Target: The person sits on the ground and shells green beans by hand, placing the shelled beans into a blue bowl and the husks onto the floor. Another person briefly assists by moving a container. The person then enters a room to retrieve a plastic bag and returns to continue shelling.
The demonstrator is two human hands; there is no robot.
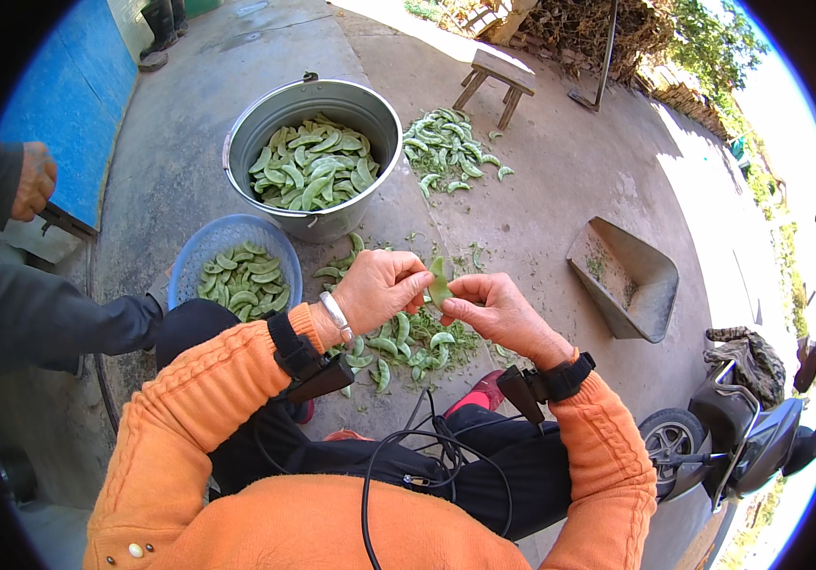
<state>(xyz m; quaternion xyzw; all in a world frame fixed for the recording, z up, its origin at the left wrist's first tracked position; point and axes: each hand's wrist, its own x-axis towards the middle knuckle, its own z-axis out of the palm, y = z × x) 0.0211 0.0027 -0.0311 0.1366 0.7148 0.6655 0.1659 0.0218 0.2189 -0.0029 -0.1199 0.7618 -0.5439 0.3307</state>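
A flat green bean pod is held up between my two hands, above the littered floor. My right hand pinches its lower end between thumb and fingers. The thumb and forefinger of my left hand are pressed together at the pod's left edge; whether they also grip a thin strip is too small to tell. Below lie loose pods among green trimmings. To the left is a blue plastic basin with pods in it. Beyond it stands a metal bucket partly filled with more pods.
A pile of pods lies near a small wooden stool. On the right are a metal dustpan and a parked scooter. Another person's hand and trousered leg are at left. Black cables cross my lap.
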